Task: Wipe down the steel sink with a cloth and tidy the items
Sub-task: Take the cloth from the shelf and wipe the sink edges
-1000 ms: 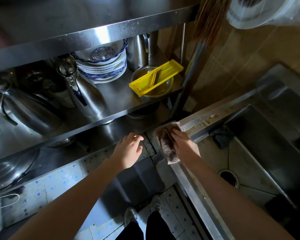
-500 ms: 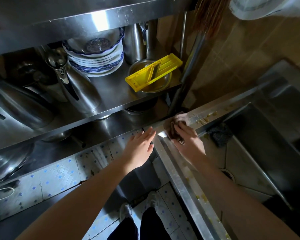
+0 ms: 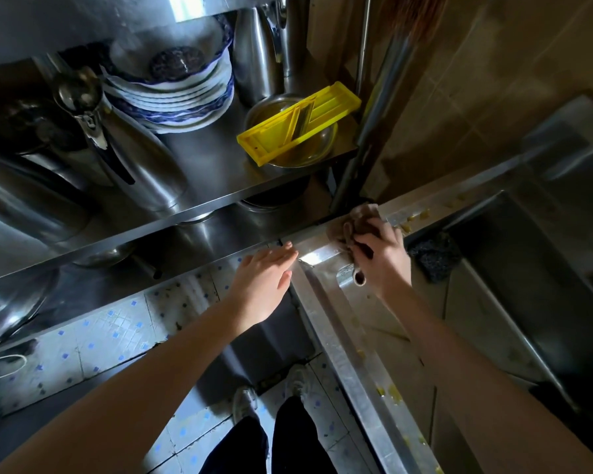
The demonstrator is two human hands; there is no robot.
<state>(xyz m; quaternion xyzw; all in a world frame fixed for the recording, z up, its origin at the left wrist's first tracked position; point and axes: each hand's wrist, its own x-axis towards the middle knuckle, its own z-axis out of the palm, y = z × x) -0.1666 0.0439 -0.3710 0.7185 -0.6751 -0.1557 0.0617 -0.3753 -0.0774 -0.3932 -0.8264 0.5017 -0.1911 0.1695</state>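
1. Hovering flat, the left hand [image 3: 262, 285] has its fingers spread beside the steel sink's corner rim [image 3: 317, 258], grasping nothing.
2. Bunched brown cloth [image 3: 358, 222] lies pressed on that rim's far-left corner under the right hand [image 3: 380, 256], fingers clenched around it.

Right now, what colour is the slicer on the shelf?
Bright yellow slicer, resting across a steel bowl; head view.

Right hand [image 3: 382, 258] is curled tight, fingers bunched, arm stretched forward. Left hand [image 3: 262, 285] lies flat and open, palm down, fingers together, reaching out alongside, the two hands near each other.
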